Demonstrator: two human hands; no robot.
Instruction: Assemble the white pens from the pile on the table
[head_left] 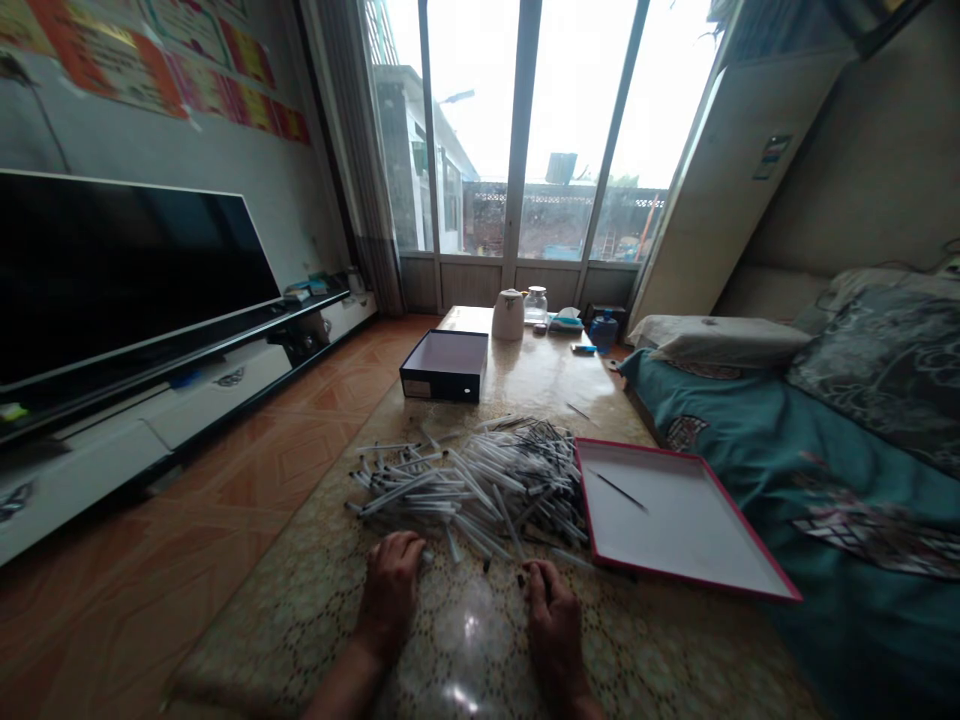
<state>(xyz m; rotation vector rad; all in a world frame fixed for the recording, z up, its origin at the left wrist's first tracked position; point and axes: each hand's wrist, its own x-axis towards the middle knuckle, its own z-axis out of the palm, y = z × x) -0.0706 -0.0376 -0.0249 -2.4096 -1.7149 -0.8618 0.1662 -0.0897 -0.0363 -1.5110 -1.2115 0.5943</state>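
The left hand (390, 590) and right hand (551, 628) lie half-curled, any grip unclear, at the near edge of a messy heap of clear plastic pen tubes (465, 490).

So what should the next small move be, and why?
Probably the right hand should move one refill from the loose pile of pen refills into the red-rimmed white tray: it rests at the pile's edge, and the tray already holds one dark refill.

A loose heap of slim clear pen tubes (465, 490), many black-tipped, crisscrossed and lying flat on the tabletop (469, 640). Left hand (390, 590) curled at the heap's near edge, against the nearest tubes. Right hand (553, 630) just beside that edge, fingers (536, 572) bent down near dark tips.
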